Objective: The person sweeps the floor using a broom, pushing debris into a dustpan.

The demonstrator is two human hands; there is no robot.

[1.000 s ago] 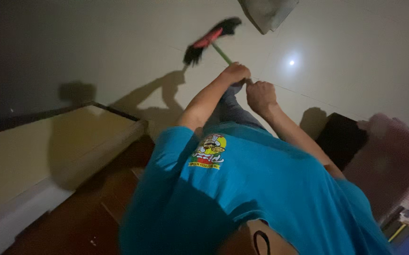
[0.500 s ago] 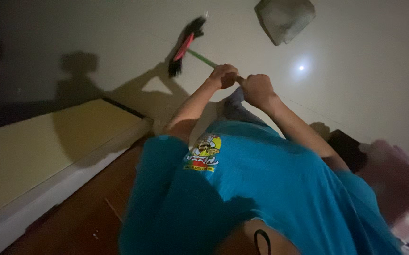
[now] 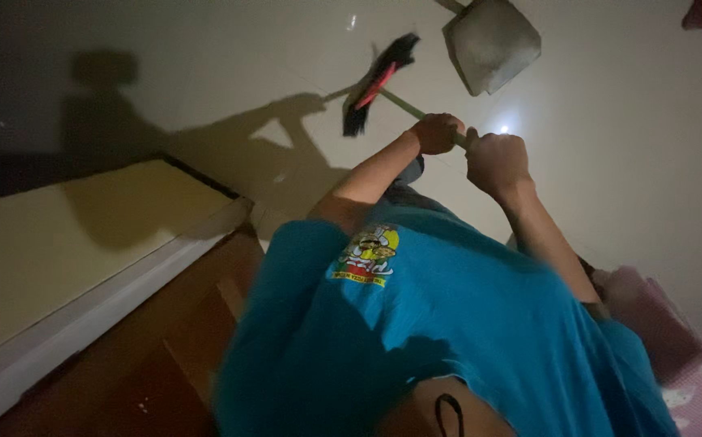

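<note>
Broom: I hold it in both fists, its black bristles with a red band (image 3: 377,83) down on the pale floor ahead of me, just left of the dustpan.
Left hand: my left hand (image 3: 438,133) is wrapped tight round the green handle (image 3: 402,104), lower down, nearer the head.
Right hand: my right hand (image 3: 497,160) is clenched round the handle's upper end, close behind the left.
Dustpan: a grey dustpan (image 3: 493,40) lies flat on the floor near the bristles, apart from them; I cannot tell whether anything is in it.
Progress: I judge the sweeping to be midway, since the head is on the tiles beside the pan; the light is too dim to show any dirt gathered or left.
Surface: smooth, glossy cream tiles (image 3: 626,146) with thin joints, a lamp's bright spot mirrored by my right hand.
Room: dark, with long shadows; a yellowish panel with a pale edge (image 3: 84,243) on my left, and a brown wooden piece below it.
</note>
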